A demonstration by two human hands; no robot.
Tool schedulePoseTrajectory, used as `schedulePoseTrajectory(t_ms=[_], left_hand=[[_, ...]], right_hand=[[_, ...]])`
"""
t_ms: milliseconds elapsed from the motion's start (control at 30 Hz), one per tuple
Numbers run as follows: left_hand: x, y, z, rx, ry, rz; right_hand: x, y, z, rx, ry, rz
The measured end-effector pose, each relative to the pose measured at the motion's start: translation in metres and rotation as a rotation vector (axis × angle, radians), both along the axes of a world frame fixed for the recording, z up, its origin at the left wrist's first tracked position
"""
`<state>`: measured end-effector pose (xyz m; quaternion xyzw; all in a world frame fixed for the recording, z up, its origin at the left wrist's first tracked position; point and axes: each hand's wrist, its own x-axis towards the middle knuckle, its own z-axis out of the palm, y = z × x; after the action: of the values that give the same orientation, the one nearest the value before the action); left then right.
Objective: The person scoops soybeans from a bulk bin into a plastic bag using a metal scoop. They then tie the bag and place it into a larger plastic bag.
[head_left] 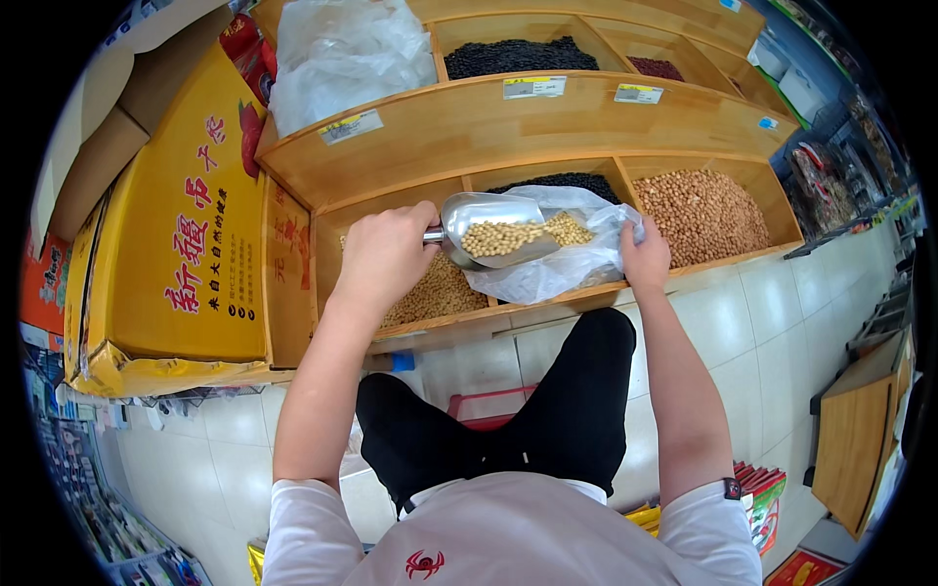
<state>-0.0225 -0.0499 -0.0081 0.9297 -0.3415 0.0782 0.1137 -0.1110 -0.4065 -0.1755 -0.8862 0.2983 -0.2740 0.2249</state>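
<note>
My left hand (392, 245) is closed around the handle of a metal scoop (484, 209), which holds soybeans (498, 238). The scoop's front edge lies in the mouth of a clear plastic bag (524, 282), where more soybeans (570, 229) show. My right hand (646, 256) grips the bag's far right edge. Beneath my left hand is a wooden compartment of soybeans (432, 297). The bag is over the middle compartment, which holds black beans (560, 182). To the right of the bag, another compartment holds light brown beans or peanuts (700, 216).
A big yellow cardboard box (168, 242) stands left of the wooden bins. On the upper tier are a heap of clear plastic bags (348, 58), black beans (520, 57) and dark red beans (656, 69). A red stool or basket edge (487, 423) shows between my legs.
</note>
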Motion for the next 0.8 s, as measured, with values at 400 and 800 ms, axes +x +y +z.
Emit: schedulePoseTrajectory(t_ms=[400, 800], left_hand=[[-0.003, 0.013, 0.005, -0.020, -0.009, 0.038], [0.015, 0.113, -0.050, -0.084, 0.254, 0.447]], right_hand=[[0.000, 0.001, 0.001, -0.021, -0.016, -0.009], [0.000, -0.004, -0.004, 0.016, -0.006, 0.002]])
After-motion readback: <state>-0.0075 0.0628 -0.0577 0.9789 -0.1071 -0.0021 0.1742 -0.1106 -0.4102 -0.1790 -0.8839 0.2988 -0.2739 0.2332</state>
